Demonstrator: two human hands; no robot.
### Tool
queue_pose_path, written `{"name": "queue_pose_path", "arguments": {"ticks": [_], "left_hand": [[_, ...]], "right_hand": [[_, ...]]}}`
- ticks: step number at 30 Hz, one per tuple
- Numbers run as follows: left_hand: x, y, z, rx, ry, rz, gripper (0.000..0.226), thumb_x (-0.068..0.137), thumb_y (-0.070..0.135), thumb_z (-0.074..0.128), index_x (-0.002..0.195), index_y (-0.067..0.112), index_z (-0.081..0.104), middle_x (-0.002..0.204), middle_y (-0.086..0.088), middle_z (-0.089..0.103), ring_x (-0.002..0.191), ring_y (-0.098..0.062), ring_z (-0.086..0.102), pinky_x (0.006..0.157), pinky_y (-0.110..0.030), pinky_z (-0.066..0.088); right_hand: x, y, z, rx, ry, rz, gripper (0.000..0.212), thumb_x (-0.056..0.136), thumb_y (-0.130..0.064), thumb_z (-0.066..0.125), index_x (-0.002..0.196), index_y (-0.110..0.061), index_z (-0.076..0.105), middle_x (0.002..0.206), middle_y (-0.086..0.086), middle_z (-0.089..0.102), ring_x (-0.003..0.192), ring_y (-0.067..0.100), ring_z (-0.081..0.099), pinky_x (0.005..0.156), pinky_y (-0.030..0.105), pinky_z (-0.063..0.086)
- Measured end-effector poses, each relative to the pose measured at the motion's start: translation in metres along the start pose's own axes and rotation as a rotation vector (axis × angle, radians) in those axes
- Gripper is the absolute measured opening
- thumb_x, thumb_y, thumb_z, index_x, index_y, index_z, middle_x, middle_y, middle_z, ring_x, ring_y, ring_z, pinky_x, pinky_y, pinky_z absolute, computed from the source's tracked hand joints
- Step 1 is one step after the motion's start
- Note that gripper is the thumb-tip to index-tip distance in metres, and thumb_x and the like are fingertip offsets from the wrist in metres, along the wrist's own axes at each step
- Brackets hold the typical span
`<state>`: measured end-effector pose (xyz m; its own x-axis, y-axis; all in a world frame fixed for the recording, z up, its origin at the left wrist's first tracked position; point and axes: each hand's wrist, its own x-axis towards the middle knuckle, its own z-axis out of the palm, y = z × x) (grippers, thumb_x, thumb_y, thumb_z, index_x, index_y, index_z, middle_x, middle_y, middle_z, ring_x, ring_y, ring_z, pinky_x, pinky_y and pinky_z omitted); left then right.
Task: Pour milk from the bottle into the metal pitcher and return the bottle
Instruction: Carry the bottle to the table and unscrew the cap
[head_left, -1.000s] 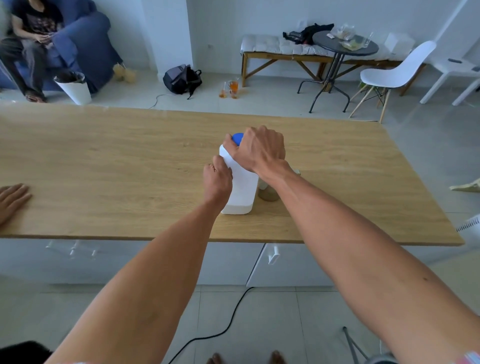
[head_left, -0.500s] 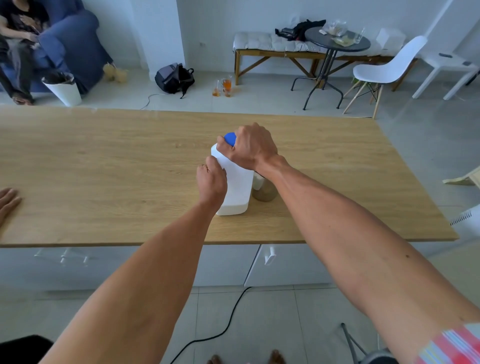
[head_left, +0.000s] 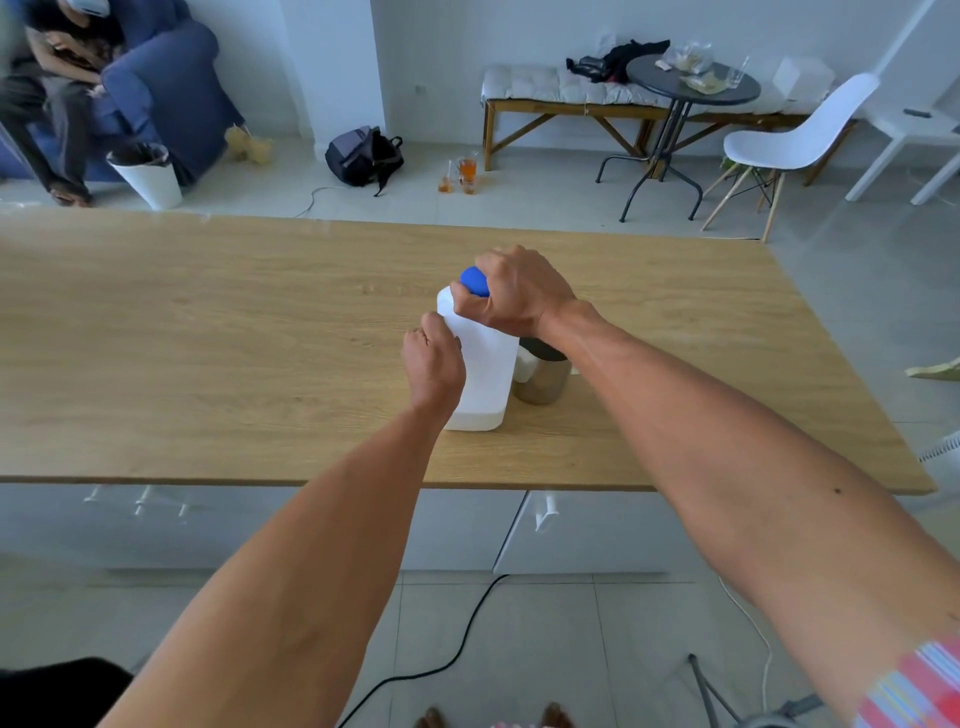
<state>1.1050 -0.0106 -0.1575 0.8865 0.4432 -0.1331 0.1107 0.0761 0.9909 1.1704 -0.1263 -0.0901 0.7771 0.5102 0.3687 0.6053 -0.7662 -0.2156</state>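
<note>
A white plastic milk bottle (head_left: 483, 379) stands upright on the wooden table (head_left: 208, 338), near its front edge. Its blue cap (head_left: 474, 281) sits on top. My right hand (head_left: 514, 293) is wrapped over the cap from above. My left hand (head_left: 434, 361) grips the bottle's left side and holds it steady. The metal pitcher (head_left: 540, 371) stands just right of the bottle, touching or nearly touching it, partly hidden under my right forearm.
White cabinet drawers (head_left: 571, 530) sit under the table's front edge. A black cable (head_left: 457, 649) runs across the floor by my feet. Beyond the table are a round black side table (head_left: 691, 83), a white chair (head_left: 800, 145), a bench, a backpack and a seated person (head_left: 57, 67).
My right hand has turned slightly on the cap and the pitcher shows more. Another hand at the table's left edge has gone out of view. The camera has shifted a little.
</note>
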Motion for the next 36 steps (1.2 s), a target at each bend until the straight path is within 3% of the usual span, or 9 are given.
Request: {"name": "queue_pose_path", "arguments": {"ticks": [6,10,12,16,21,25,31,33,36], "left_hand": [[-0.001,0.001,0.001,0.015,0.002,-0.012,0.057,0.095,0.015,0.033,0.039,0.025,0.029,0.046,0.011,0.029,0.049,-0.012,0.023,0.044,-0.026,0.023],[0.001,0.001,0.002,0.01,0.031,-0.04,0.056,0.095,0.014,0.034,0.041,0.024,0.033,0.044,0.013,0.031,0.049,-0.012,0.026,0.048,-0.028,0.026],[0.001,0.0,0.002,0.01,0.045,-0.048,0.046,0.096,0.015,0.035,0.051,0.023,0.034,0.043,0.013,0.036,0.054,-0.016,0.03,0.053,-0.031,0.028],[-0.001,-0.002,0.003,-0.039,0.051,-0.07,0.037,0.099,0.02,0.036,0.062,0.015,0.037,0.039,0.018,0.042,0.061,-0.017,0.037,0.059,-0.032,0.034],[0.001,-0.001,0.003,-0.022,0.036,-0.053,0.053,0.096,0.018,0.035,0.044,0.028,0.031,0.045,0.014,0.03,0.058,-0.017,0.027,0.052,-0.03,0.027],[0.002,-0.002,0.003,-0.018,0.048,-0.055,0.038,0.094,0.019,0.035,0.057,0.02,0.026,0.047,0.011,0.031,0.05,-0.014,0.027,0.045,-0.024,0.027],[0.001,-0.003,0.002,0.015,0.033,-0.031,0.035,0.091,0.023,0.034,0.057,0.022,0.026,0.049,0.011,0.033,0.054,-0.015,0.027,0.051,-0.029,0.027],[0.001,-0.004,0.002,0.029,0.028,-0.024,0.032,0.09,0.025,0.033,0.059,0.021,0.026,0.053,0.009,0.033,0.055,-0.016,0.026,0.051,-0.029,0.026],[0.0,-0.003,0.002,0.044,0.038,-0.022,0.029,0.087,0.028,0.034,0.06,0.021,0.026,0.057,0.006,0.032,0.055,-0.016,0.026,0.049,-0.028,0.026]], "right_hand": [[-0.007,0.005,-0.013,-0.02,-0.029,-0.23,0.03,0.085,-0.038,0.041,0.088,-0.009,0.043,0.085,0.005,0.042,0.063,0.024,0.039,0.054,0.034,0.036],[-0.012,0.007,-0.018,-0.125,-0.037,-0.319,0.048,0.081,-0.031,0.044,0.121,-0.01,0.06,0.104,0.009,0.052,0.08,0.024,0.049,0.064,0.038,0.048],[-0.015,0.007,-0.019,-0.176,-0.033,-0.259,0.058,0.088,-0.048,0.047,0.14,-0.023,0.052,0.11,0.003,0.052,0.085,0.021,0.052,0.065,0.034,0.048],[-0.011,-0.001,-0.024,-0.25,0.037,0.009,0.071,0.083,-0.088,0.038,0.097,-0.02,0.05,0.083,-0.004,0.056,0.066,0.024,0.053,0.06,0.035,0.044],[-0.006,-0.009,-0.029,-0.176,-0.041,-0.085,0.041,0.092,-0.056,0.049,0.088,-0.015,0.055,0.083,-0.003,0.053,0.069,0.026,0.054,0.061,0.034,0.041],[-0.012,-0.011,-0.039,-0.027,0.062,-0.06,0.032,0.09,-0.042,0.055,0.095,-0.011,0.06,0.089,0.002,0.056,0.071,0.022,0.051,0.063,0.034,0.047],[-0.05,-0.004,-0.022,0.689,0.483,0.481,0.033,0.081,-0.023,0.083,0.104,-0.007,0.066,0.085,-0.005,0.069,0.075,0.009,0.064,0.072,0.028,0.056],[-0.072,0.001,-0.004,0.737,0.471,0.633,0.041,0.078,-0.024,0.084,0.114,-0.011,0.068,0.092,-0.012,0.069,0.084,0.003,0.066,0.081,0.026,0.057],[-0.107,0.008,0.027,0.712,0.395,0.727,0.031,0.074,-0.02,0.084,0.102,-0.016,0.07,0.099,-0.002,0.069,0.092,0.015,0.067,0.086,0.038,0.056]]}}
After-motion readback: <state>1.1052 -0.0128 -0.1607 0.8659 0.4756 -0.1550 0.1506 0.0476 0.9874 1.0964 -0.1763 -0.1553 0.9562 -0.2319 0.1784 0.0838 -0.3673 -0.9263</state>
